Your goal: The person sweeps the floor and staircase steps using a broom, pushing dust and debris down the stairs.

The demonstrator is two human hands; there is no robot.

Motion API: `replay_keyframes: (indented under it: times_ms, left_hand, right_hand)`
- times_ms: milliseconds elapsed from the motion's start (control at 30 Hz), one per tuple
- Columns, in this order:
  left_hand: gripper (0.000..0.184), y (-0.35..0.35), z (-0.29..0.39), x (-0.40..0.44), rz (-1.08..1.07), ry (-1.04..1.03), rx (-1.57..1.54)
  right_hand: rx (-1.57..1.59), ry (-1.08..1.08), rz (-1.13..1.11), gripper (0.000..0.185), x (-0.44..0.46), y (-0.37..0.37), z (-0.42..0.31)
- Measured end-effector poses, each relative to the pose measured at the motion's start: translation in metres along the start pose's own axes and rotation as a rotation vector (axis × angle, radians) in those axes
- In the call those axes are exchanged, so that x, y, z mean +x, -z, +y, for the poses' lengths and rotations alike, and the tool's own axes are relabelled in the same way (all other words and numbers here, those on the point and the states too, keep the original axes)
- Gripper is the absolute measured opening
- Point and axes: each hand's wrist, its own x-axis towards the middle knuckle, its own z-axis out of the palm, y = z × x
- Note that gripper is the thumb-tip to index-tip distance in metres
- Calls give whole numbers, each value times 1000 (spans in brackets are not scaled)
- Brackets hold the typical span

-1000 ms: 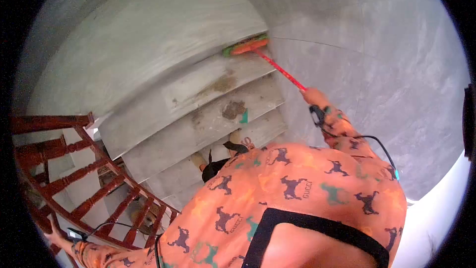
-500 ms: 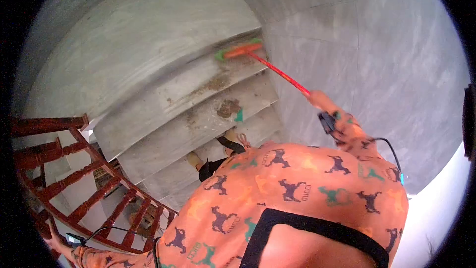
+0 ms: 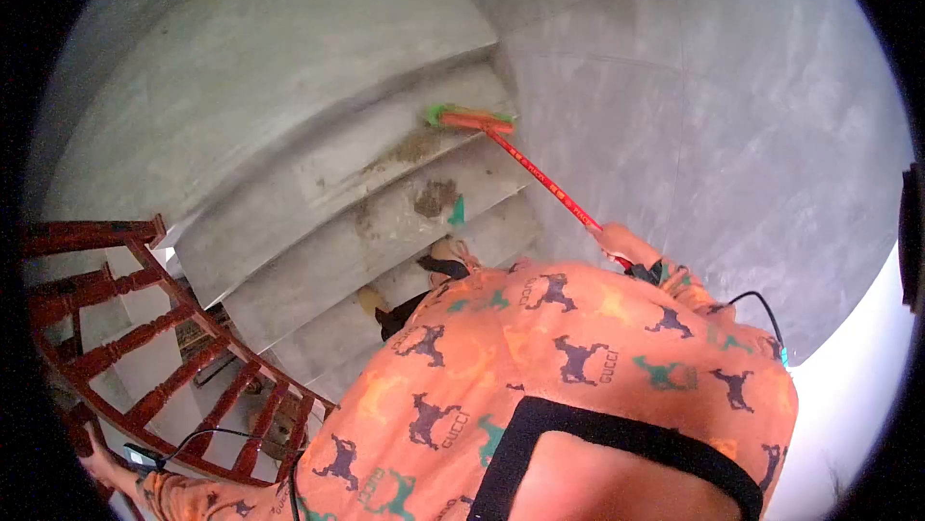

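Note:
My right hand (image 3: 624,246) is closed around the red handle of a broom (image 3: 540,176). The broom's orange head with green bristles rests on an upper stair step (image 3: 337,169), close to the wall. A patch of brown dirt (image 3: 436,197) and a small green scrap (image 3: 457,211) lie on the step below the broom head. At the lower left, my left hand (image 3: 100,463) grips the dark wooden handrail (image 3: 81,432), its fingers partly hidden at the dark edge of the view.
Grey wall (image 3: 665,126) borders the stairs on the right. Turned wooden balusters (image 3: 159,364) line the left side. My feet (image 3: 448,256) stand on the lower steps. Objects show through the railing below.
The broom head has come down from the back of the upper step toward its front edge. My right hand has drawn back toward my body. My left hand stays at the handrail.

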Motion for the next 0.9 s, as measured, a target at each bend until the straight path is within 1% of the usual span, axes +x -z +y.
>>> replay_keyframes:
  times_ms: [33, 67, 100, 167, 200, 233, 267, 300, 333, 367, 400, 433, 467, 500, 533, 567, 600, 633, 700, 733, 767, 800, 833, 867, 900]
  left_hand:
    - [81, -1, 2, 1, 19, -21, 31]
    - [82, -1, 5, 1, 38, -42, 63]
    - [83, 0, 2, 4, 75, -99, 130]
    - [87, 16, 14, -8, -30, -132, -2]
    - [89, 9, 12, -6, 2, -143, -24]
    - [88, 5, 14, 0, 4, -43, 24]
    - [89, 9, 18, 2, 102, -94, 32]
    - [89, 16, 20, 5, 114, -62, 69]
    - [87, 16, 21, -1, 65, -68, 56]
    - [85, 14, 26, -4, 21, -77, 39]
    - [83, 17, 36, -8, -20, -88, 21]
    - [83, 26, 39, -10, 12, -162, -73]
    - [83, 36, 43, -14, -12, -126, -45]
    - [80, 25, 29, -10, 55, -226, -133]
    - [78, 21, 21, -7, 70, -255, -201]
    - [78, 45, 77, -32, 9, -314, -326]
    - [79, 41, 82, -42, -19, -329, -448]
    - [78, 43, 89, -55, -38, -337, -429]
    - [78, 59, 114, -81, 0, -324, -374]
    - [80, 61, 124, -90, -114, -286, -692]
    - [82, 71, 138, -98, -82, -306, -808]
    - [80, 88, 150, -106, -128, -215, -755]
    - [81, 83, 153, -110, -82, -242, -809]
    - [81, 99, 164, -119, -43, -240, -683]
    - [82, 98, 169, -119, -40, -227, -649]
  right_hand:
    - [8, 9, 4, 54, 5, 2, 2]
    - [-2, 19, -2, 54, 28, 1, 15]
    - [2, 215, 73, 55, 55, -10, 30]
    - [-12, 453, 99, 55, 93, -13, 14]
    - [-68, 371, 56, 55, 98, -8, -6]
    - [-82, 292, 92, 51, 95, -14, -22]
    - [-93, 212, 126, 48, 93, -20, -38]
    - [-142, 156, 155, 44, 74, -26, -36]
    - [-190, 99, 181, 41, 54, -31, -35]
    - [-312, 68, 124, 42, 32, -36, -32]
    - [-385, 74, 91, 42, 17, -42, -27]
    - [-414, 125, 75, 42, 2, -41, -21]
    - [-444, 168, 74, 42, -11, -37, -20]
    - [-473, 210, 79, 42, -29, -32, -20]
    - [-494, 248, 92, 42, -40, -23, -26]
    - [-472, 268, 74, 42, -29, -22, -9]
    - [-494, 309, 92, 42, -36, -12, -24]
    - [-514, 353, 100, 42, -39, -6, -37]
    - [-566, 441, 123, 42, -42, 4, -69]
    - [-589, 493, 134, 42, -40, 6, -89]
    - [-619, 550, 142, 42, -31, 6, -114]
    - [-643, 616, 148, 43, -19, 2, -141]
    - [-701, 677, 167, 43, -8, 1, -173]
    - [-790, 750, 198, 40, 9, -3, -209]
    - [-865, 819, 222, 38, 27, -15, -241]
